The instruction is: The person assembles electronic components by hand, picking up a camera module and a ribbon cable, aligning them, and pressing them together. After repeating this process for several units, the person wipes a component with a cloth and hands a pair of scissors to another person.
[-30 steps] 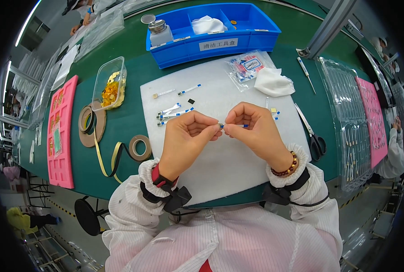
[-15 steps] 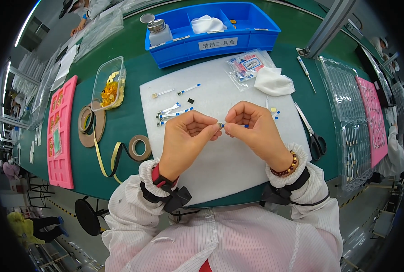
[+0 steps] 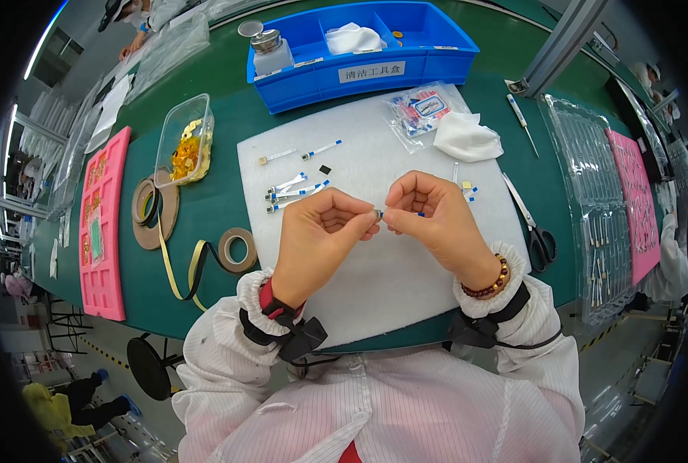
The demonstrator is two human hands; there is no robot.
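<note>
My left hand [image 3: 317, 233] and my right hand [image 3: 442, 231] meet over a white foam mat [image 3: 359, 305]. Both pinch a small flex ribbon cable [image 3: 379, 215] between thumb and forefinger. Its tiny square end shows between the fingertips, and a bit of blue pokes out behind my right fingers; the rest is covered. Beyond my left hand lie several similar ribbon cables [image 3: 286, 190], white with blue ends. A single one [image 3: 322, 150] and a small black square [image 3: 325, 170] rest farther back. More pieces [image 3: 467, 190] lie partly behind my right hand.
A blue divided bin [image 3: 367, 73] holding a pump bottle [image 3: 271, 52] stands at the back. Left are a clear tub of amber pieces [image 3: 186, 150], tape rolls [image 3: 238, 251] and a pink tray [image 3: 103, 231]. Right are scissors [image 3: 541, 243], a screwdriver [image 3: 521, 119] and clear trays [image 3: 587, 177].
Both hands stay nearly in place, still pinching the small cable, with a very slight shift of the fingertips. Nothing on the mat has moved.
</note>
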